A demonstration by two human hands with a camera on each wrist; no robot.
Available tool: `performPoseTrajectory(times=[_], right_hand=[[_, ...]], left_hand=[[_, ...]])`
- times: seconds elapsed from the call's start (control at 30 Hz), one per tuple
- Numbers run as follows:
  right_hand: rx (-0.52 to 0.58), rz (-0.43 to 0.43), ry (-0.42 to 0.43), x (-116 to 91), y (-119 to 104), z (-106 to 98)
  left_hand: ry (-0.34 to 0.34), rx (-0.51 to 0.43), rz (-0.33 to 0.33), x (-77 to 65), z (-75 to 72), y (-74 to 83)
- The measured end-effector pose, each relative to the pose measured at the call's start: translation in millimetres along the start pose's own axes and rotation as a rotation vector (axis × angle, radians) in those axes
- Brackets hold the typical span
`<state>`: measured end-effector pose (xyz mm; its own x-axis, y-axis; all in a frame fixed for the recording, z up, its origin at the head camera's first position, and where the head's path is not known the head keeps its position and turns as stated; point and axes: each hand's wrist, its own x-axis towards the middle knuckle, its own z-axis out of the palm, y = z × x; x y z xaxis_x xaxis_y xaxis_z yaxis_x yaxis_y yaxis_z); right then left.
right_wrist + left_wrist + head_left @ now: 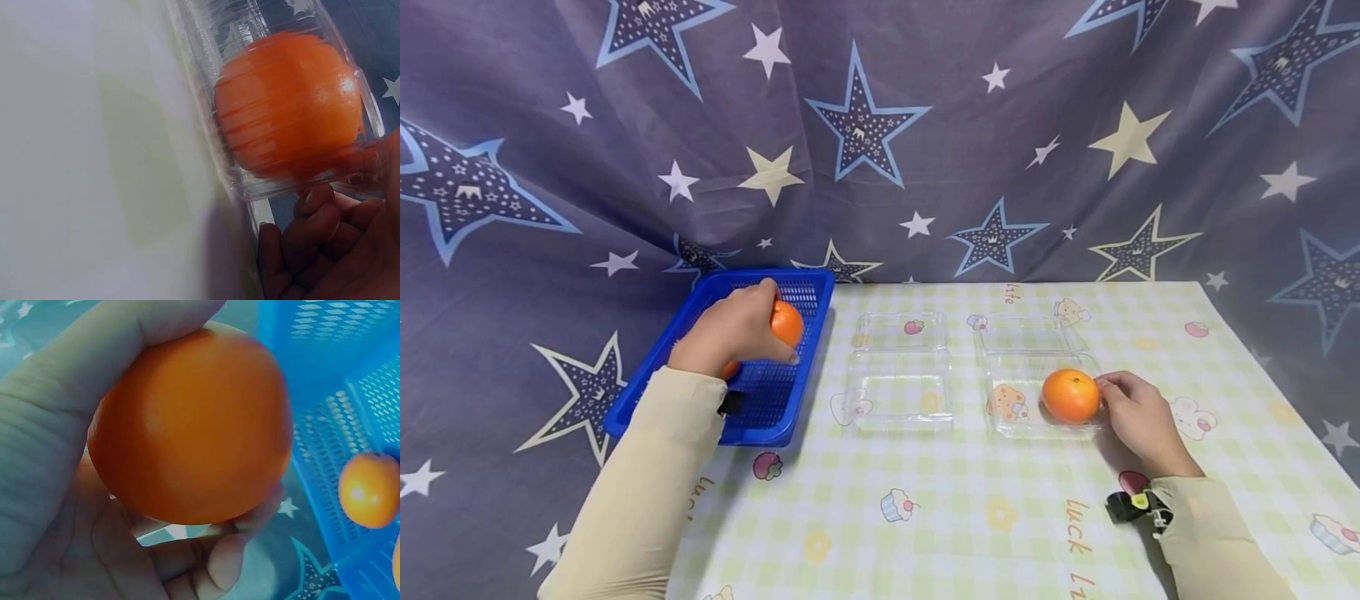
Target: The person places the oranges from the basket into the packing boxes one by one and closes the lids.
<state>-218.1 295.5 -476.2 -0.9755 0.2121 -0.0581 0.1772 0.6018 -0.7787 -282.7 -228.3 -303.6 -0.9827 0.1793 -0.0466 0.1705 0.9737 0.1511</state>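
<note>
Currently, left hand: your left hand (733,329) has thumb and fingers curled round one orange fruit (787,323), at left of the head frame, over the basket; clearance above its floor unclear.
Blue basket: the blue basket (813,358) holds at least one more, the loose fruit (372,489), at right of the left wrist frame; another orange edge shows lower down.
Right hand: your right hand (1142,417), right of the head frame, has fingertips at the right side of the boxed fruit (1071,396); whether they pinch fruit or box wall, you cannot tell.
Right box: the clear right box (1011,429) has the boxed fruit in the right part of its near tray, lid laid back.
Left box: the clear left box (898,417), centre of frame, shows no fruit.
Step in hand: probably loading, one fruit placed, a second being fetched.
Next move: likely calls for you to lift clear of the basket rim, carry rightward, and lower gently beside the boxed fruit, keeping the light box steady.
</note>
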Motion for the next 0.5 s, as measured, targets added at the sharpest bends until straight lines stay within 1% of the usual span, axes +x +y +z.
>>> performPoseTrajectory(times=[0.13, 0.23, 0.5], right_hand=[[0.004, 0.003, -0.001, 1, 1, 0], [0.008, 0.007, -0.005, 1, 1, 0], [0.003, 0.009, -0.008, 2, 2, -1]], left_hand=[[0.066, -0.036, 0.010, -6.0, -1.4, 10.4], [0.112, -0.064, 0.037, -10.2, -0.9, 18.8], [0.179, -0.146, 0.066, -20.4, -0.4, 46.9]])
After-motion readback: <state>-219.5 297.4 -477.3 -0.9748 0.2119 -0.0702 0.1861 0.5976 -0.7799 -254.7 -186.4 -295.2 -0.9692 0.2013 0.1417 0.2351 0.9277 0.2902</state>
